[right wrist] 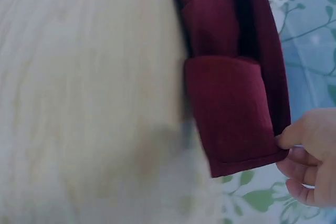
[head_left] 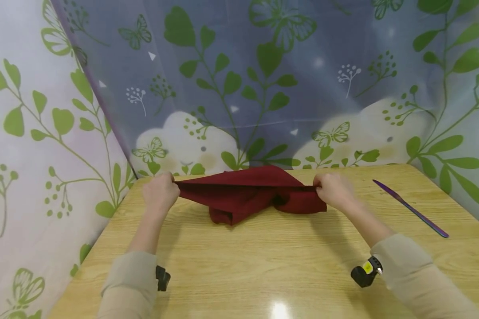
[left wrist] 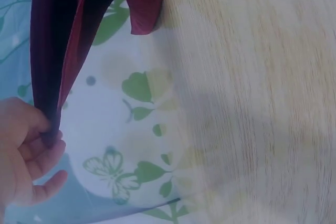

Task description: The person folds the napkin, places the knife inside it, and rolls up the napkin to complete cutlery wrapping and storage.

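A dark red cloth (head_left: 247,195) is stretched between my two hands above the far part of the table, its top edge pulled nearly straight and its lower part hanging in folds. My left hand (head_left: 161,191) pinches one corner at the left; in the left wrist view the thumb and fingers close on the cloth's (left wrist: 73,40) narrow end. At the other end, my right hand (head_left: 334,189) grips the opposite corner. The right wrist view shows a hemmed, folded-over flap of the cloth (right wrist: 231,114) hanging beside the right hand's (right wrist: 310,156) fingertips.
An iridescent purple-blue table knife (head_left: 411,208) lies at the right of the wooden table (head_left: 255,266), blade toward the back. Behind the table hangs a leaf-and-butterfly patterned curtain (head_left: 223,88), and another patterned sheet (head_left: 36,146) borders the left side.
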A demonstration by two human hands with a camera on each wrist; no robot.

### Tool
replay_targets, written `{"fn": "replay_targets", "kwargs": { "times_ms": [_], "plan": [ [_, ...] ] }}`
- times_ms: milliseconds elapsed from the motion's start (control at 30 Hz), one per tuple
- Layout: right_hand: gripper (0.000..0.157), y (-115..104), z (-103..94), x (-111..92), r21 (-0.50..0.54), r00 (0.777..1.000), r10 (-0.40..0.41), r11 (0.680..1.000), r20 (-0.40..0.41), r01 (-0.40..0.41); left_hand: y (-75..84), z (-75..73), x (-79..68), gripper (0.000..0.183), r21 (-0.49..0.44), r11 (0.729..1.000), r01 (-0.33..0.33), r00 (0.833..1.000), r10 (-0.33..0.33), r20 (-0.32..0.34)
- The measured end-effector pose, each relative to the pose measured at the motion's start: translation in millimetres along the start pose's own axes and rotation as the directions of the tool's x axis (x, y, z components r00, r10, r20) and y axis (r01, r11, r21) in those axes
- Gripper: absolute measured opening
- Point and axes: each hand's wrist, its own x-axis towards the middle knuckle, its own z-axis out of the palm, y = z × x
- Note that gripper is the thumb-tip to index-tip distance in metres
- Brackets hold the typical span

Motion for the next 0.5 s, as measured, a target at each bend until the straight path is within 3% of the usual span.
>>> {"fn": "replay_targets", "kwargs": {
  "times_ms": [133, 267, 367, 500],
  "plan": [
    [0.017, 10, 8.4, -3, -0.008, 0.999, 0.035, 0.999, 0.005, -0.035, 1.0, -2.6, -1.7, 0.019, -0.008, 1.000, 0.000, 1.000, 0.000, 0.013],
    [0.020, 15, 2.1, -2, 0.039, 0.995, 0.074, 0.997, -0.073, -0.072, 1.7, -4.7, -2.4, 0.028, -0.031, 0.999, -0.007, 1.000, 0.006, -0.011],
    [0.020, 14, -15.2, 0, 0.074, 0.982, 0.080, 0.995, -0.172, -0.068, 1.2, -8.8, -1.8, 0.029, -0.065, 0.997, -0.043, 0.995, 0.037, -0.088],
    [0.018, 9, -48.6, 3, 0.129, 0.953, 0.059, 0.991, -0.296, -0.022, 2.0, -19.2, 0.1, 0.025, -0.076, 0.990, -0.118, 0.964, 0.096, -0.247]
  ]
}}
